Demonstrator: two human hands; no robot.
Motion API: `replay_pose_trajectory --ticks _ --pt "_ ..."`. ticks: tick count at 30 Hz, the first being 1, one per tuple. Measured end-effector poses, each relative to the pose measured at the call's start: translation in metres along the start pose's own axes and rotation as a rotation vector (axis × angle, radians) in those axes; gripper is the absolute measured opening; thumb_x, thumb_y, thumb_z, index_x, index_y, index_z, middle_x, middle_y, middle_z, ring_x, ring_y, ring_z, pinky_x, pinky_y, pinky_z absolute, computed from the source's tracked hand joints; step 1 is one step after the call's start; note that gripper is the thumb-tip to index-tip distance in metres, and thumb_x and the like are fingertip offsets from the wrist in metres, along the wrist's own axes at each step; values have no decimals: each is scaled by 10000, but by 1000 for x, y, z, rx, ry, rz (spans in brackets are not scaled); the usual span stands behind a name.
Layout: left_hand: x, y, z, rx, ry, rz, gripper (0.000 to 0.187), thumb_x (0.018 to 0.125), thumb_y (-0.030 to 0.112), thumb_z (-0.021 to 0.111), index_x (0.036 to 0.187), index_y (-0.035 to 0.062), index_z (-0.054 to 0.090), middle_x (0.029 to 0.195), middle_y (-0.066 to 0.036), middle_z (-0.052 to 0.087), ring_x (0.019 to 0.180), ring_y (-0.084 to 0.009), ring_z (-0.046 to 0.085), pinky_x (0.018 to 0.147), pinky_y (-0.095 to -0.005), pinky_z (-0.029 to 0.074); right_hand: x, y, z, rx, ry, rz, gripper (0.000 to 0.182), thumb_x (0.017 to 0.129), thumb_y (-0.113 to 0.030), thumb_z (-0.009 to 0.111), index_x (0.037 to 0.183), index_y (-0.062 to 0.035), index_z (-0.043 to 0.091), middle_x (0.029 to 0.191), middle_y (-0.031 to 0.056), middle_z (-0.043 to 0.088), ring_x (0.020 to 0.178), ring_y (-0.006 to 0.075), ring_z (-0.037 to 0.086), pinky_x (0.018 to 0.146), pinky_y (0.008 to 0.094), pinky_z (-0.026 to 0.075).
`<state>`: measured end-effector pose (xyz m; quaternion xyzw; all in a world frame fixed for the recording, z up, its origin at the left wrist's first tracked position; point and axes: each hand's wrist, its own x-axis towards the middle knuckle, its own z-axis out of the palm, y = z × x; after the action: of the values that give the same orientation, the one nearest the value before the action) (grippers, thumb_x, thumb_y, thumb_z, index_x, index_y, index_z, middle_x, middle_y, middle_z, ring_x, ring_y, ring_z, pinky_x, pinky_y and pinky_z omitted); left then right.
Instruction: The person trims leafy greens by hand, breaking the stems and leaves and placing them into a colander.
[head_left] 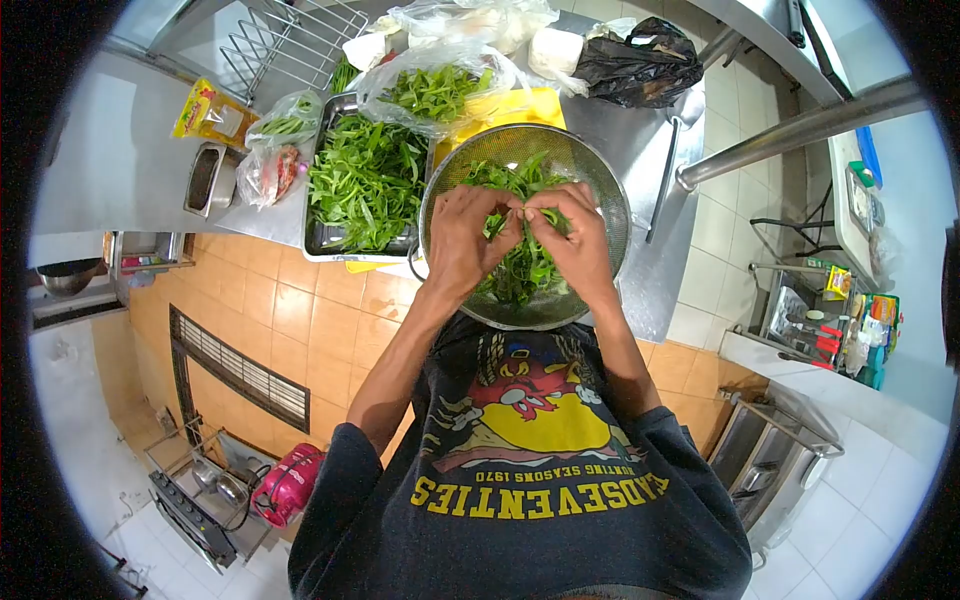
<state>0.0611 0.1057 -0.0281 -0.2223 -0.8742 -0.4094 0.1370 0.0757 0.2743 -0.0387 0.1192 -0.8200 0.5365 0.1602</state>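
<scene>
Leafy greens [512, 282] lie inside the mesh strainer [608, 185]. Above it, the left hand [472, 238] and right hand [575, 236] meet, fingertips pinched; I cannot tell on what. Left of the strainer sits a metal tray [320, 238]; right of it, a ladle [662, 185].

Leaves [516, 282] lie in the strainer [597, 170], with the tray [360, 254] left and what seems a ladle [662, 188] right.

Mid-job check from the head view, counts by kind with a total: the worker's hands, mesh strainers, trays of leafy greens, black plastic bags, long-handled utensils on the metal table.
Hands: 2 (left hand, right hand)
Mesh strainer: 1
Tray of leafy greens: 1
Black plastic bag: 1
Long-handled utensil: 1
Total: 6
</scene>
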Motion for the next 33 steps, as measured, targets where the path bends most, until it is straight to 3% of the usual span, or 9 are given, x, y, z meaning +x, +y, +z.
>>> replay_pose_trajectory --ticks 4,8,12,16,19,22,26,29,33 --pt "1 0 -1 -244 2 -106 167 803 65 691 964 46 654 861 -81 669 799 -200 609 747 -323 460 -1 0 -1 181 49 131 77 812 -31 684 887 -47 672 913 53 655 904 200 558 846 316 415" --pt "-5 -24 -6 -744 65 -459 138 939 122 627 1045 33 631 920 -4 656 884 -74 578 800 -235 452 3 5 -18 206 103 163 101 830 -48 699 931 -52 696 938 50 665 932 182 568 880 308 421" --pt "-1 -39 -28 -805 121 -526 228 935 185 657 1103 39 612 1001 -37 669 939 -99 600 871 -244 452 3 9 -35 180 73 192 116 838 -69 711 954 -59 710 962 55 671 964 187 581 893 308 423" --pt "3 -60 -55 -723 373 -528 275 938 192 651 1167 46 605 1015 -55 668 964 -121 610 893 -265 463 -1 15 -37 214 103 225 119 840 -62 710 959 -53 712 958 63 659 955 176 577 874 289 430" --pt "7 -86 -80 -368 503 -480 276 934 205 657 1141 24 639 992 -65 681 924 -126 621 840 -262 466 -4 14 -37 198 79 269 126 839 -64 713 963 -43 710 942 60 638 943 178 575 864 282 431" --pt "9 -109 -98 19 561 -412 251 922 202 667 1095 20 668 963 -79 691 910 -134 624 823 -277 466 -4 12 -35 176 47 264 124 841 -65 708 962 -37 708 938 56 623 930 173 575 856 278 429" --pt "12 -137 -107 294 471 -224 211 900 167 677 1074 46 688 996 -129 700 909 -221 645 851 -335 468 -4 12 -33 163 26 262 119 844 -66 702 960 -36 707 943 57 625 925 166 575 850 272 427" --pt "10 -134 -109 380 366 -157 225 916 157 654 1107 40 682 1075 -103 694 1063 -203 611 985 -344 414 -3 9 -33 143 19 246 123 851 -67 695 969 -32 708 940 60 633 911 165 582 843 271 431" --pt "4 -113 -79 30 305 -282 222 931 164 639 1114 46 680 1077 -83 690 1042 -172 609 944 -313 442 -2 9 -33 162 5 286 134 861 -75 688 984 -28 709 932 62 656 888 154 592 831 273 441"
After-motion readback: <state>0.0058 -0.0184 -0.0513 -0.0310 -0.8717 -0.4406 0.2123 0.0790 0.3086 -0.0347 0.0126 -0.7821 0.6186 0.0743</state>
